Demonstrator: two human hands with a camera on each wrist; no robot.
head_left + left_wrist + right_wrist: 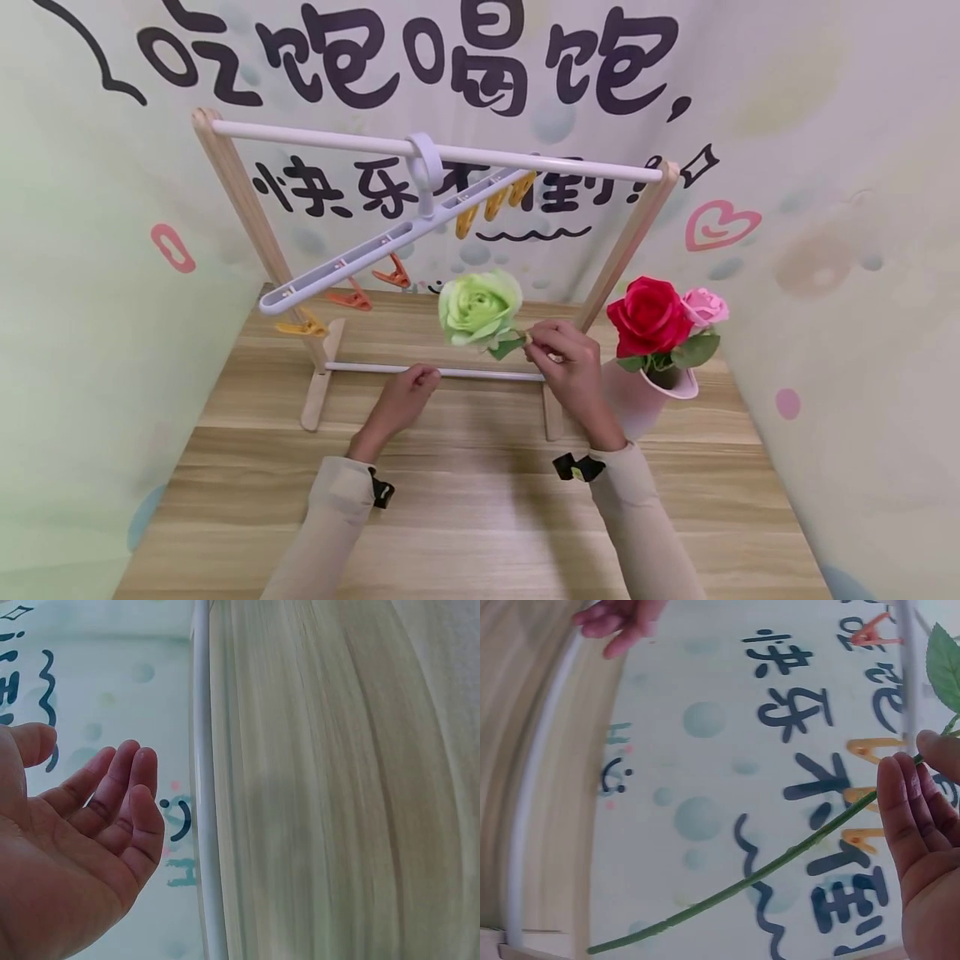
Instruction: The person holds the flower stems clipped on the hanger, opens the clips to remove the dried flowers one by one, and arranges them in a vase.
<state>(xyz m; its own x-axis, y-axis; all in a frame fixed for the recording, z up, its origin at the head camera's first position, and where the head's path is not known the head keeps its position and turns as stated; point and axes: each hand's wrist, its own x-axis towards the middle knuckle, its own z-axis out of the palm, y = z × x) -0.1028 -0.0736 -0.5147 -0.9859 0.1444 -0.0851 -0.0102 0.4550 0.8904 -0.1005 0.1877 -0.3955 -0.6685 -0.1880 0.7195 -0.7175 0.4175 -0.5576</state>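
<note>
My right hand [570, 367] pinches the green stem [780, 859] of an artificial rose between thumb and fingertips. The pale green rose [480, 307] is held up in front of the rack, its bloom pointing left in the head view. In the right wrist view the stem's bare end slants down to the lower left. My left hand [401, 404] holds nothing. Its fingers are loosely bent, palm showing in the left wrist view, near the rack's white lower rod [495, 375].
A wooden rack with a white top rod [525, 158] carries a lavender hanger [360, 258], tilted, with yellow clips [492, 202] and orange clips [352, 297]. At right stands a pale pink vase [633, 400] holding a red rose [649, 317] and a pink rose [705, 307].
</note>
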